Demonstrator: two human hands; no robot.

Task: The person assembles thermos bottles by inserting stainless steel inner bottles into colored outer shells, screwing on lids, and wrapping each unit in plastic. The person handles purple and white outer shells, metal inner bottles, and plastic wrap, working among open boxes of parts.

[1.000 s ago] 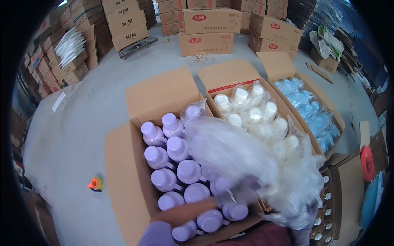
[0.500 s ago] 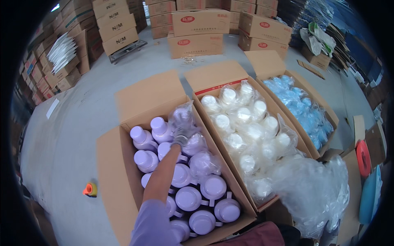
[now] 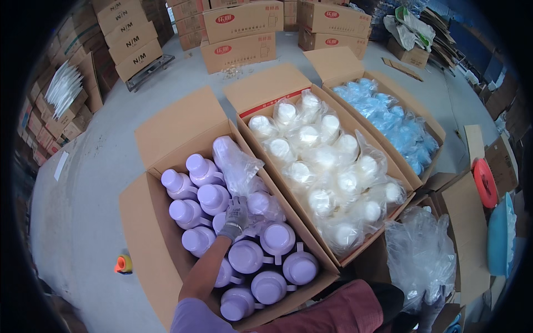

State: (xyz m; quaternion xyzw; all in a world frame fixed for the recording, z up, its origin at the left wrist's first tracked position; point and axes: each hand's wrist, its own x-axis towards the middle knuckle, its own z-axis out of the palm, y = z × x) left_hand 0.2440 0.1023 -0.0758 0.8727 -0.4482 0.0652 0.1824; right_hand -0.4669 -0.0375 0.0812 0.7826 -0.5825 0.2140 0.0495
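Observation:
My left hand (image 3: 236, 215), in a grey glove, reaches into a carton (image 3: 137, 205) of lilac thermos-like jugs (image 3: 246, 256). Its fingers are closed on a clear plastic bag (image 3: 240, 173) that stretches from a tilted lilac jug (image 3: 222, 146) at the carton's far right corner. A few jugs beside the hand still wear clear film, while several on the left and near side are bare. At the lower right, my right hand (image 3: 432, 311), also gloved, grips a large bunch of crumpled clear plastic bags (image 3: 419, 244). That bunch partly covers its fingers.
Right of the lilac jugs stands a carton (image 3: 327, 244) of bagged white jugs (image 3: 325, 155), then one with bagged blue items (image 3: 383, 119). An orange-yellow tape roll (image 3: 123, 264) lies on the floor. Red (image 3: 484, 183) and blue basins (image 3: 501, 236) sit far right. Closed cartons (image 3: 239, 53) are stacked behind.
My left hand has drawn back toward me, stretching the bag from the far jug, which now leans. My right hand has lowered the bag bunch away from the white jugs. The view has shifted.

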